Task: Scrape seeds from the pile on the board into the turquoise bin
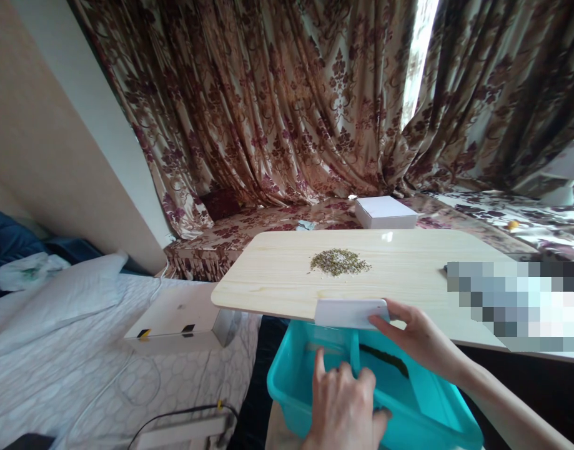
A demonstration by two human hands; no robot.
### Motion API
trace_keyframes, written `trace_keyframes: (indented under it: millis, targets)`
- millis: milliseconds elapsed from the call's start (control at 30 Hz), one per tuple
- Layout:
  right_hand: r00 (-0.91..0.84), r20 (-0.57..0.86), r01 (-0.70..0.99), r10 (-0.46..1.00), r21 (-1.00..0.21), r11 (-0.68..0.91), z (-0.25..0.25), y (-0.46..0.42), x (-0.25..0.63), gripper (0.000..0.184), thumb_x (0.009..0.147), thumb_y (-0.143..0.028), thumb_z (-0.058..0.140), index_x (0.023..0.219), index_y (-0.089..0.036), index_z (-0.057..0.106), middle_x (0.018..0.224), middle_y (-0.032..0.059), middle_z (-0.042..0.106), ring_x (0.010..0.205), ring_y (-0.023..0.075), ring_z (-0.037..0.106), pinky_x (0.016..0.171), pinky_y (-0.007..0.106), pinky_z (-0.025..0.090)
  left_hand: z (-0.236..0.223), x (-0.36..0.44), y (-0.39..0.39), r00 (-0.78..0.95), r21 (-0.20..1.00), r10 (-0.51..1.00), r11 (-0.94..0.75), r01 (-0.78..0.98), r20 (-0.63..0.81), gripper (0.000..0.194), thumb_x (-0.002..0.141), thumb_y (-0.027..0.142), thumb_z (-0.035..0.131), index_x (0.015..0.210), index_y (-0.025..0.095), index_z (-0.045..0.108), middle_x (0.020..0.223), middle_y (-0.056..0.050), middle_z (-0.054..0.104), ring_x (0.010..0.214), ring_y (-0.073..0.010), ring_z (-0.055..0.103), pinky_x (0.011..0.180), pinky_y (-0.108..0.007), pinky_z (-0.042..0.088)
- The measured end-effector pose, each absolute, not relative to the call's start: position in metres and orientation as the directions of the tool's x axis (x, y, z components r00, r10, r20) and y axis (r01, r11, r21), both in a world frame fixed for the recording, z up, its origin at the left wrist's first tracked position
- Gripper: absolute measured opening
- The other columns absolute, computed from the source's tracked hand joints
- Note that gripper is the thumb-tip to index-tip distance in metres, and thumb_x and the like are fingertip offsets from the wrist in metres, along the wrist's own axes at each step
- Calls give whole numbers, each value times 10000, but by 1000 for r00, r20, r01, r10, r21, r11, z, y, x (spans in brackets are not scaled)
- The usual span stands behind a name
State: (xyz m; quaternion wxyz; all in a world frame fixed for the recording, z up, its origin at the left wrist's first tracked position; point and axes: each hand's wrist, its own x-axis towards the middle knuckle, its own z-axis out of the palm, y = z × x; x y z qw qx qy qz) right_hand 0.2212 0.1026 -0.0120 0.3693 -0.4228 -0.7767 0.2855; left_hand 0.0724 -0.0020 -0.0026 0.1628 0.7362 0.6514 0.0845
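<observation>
My right hand (415,337) pinches the right end of a flat white rectangular scraper-like plate (345,312) between thumb and fingers. The plate lies along the near edge of the pale wooden tabletop (268,275). Below that edge stands a turquoise plastic bin (287,400) split by a divider. Dark green grains (385,359) line part of its right compartment; something pale shows in the left one. Over the bin is my left hand (343,400), back upward, one finger stretched out and the others bent but apart. A pile of mixed green and white grains (338,261) sits on the tabletop.
A blurred-out object (506,303) lies on the tabletop's right side. Beyond the table is a white box (385,212) on a patterned seat. At left, a white case (178,315) rests on the bed (99,375), with cables nearby. Patterned curtains (268,94) hang behind.
</observation>
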Motion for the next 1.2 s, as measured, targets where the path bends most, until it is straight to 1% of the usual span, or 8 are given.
trace_keyframes:
  millis: [100, 233, 333, 433, 567, 733, 967, 1200]
  targets:
    - [-321, 357, 397, 877, -790, 467, -8, 101, 230, 247, 722, -439, 584, 768, -202, 638, 734, 35, 687, 724, 209, 616, 654, 302, 518, -4, 76, -4, 134, 356, 981, -78, 931, -137, 296, 758, 441, 593, 920, 198, 648, 875, -68, 640, 899, -221, 590, 1067, -442, 161]
    - [-44, 376, 284, 926, -884, 372, -5, 120, 248, 308, 649, -468, 642, 836, -225, 617, 786, 54, 690, 738, 231, 629, 665, 339, 521, -7, 75, -3, 157, 357, 973, -87, 930, -172, 295, 783, 448, 544, 911, 203, 647, 902, -66, 631, 903, -221, 584, 1068, -436, 153]
    - [151, 363, 229, 920, -918, 324, -7, 141, 260, 285, 631, -442, 655, 818, -235, 599, 786, 62, 687, 750, 241, 635, 668, 344, 516, -8, 67, -2, 144, 371, 979, -82, 925, -142, 266, 783, 431, 529, 901, 216, 631, 898, -46, 618, 910, -212, 572, 1068, -443, 142]
    - [258, 346, 237, 902, -928, 288, -11, 160, 266, 244, 663, -384, 629, 851, -235, 584, 824, 60, 682, 765, 231, 636, 689, 349, 505, -7, 55, -3, 125, 384, 988, -80, 920, -93, 223, 757, 409, 558, 883, 237, 625, 873, -20, 610, 927, -204, 559, 1059, -429, 165]
    - [274, 371, 283, 887, -913, 295, -15, 171, 263, 212, 674, -357, 601, 825, -211, 578, 796, 51, 677, 720, 205, 631, 649, 317, 499, -8, 43, -6, 88, 349, 992, -51, 936, -91, 204, 718, 382, 597, 869, 248, 626, 851, -12, 610, 893, -205, 567, 1035, -422, 207]
    - [249, 372, 285, 894, -910, 300, -14, 171, 257, 166, 699, -321, 556, 814, -202, 567, 775, 38, 675, 715, 181, 623, 657, 290, 486, -13, 31, -3, 44, 310, 998, -28, 950, -43, 137, 753, 322, 563, 849, 234, 607, 862, -12, 611, 903, -205, 553, 995, -406, 256]
    - [194, 357, 299, 914, -909, 292, -25, 182, 262, 188, 718, -330, 527, 831, -183, 558, 757, 38, 650, 703, 172, 608, 647, 282, 462, -14, 26, 0, 52, 331, 999, -44, 943, -15, 94, 754, 289, 555, 821, 234, 590, 855, 4, 613, 890, -196, 552, 977, -404, 261]
    - [214, 421, 355, 881, -874, 332, -28, 178, 264, 143, 711, -306, 533, 783, -187, 568, 633, 3, 611, 597, 151, 572, 547, 246, 431, -19, 26, 1, 54, 360, 998, -55, 931, 13, 80, 741, 276, 555, 807, 243, 589, 830, 8, 612, 867, -199, 552, 959, -407, 269]
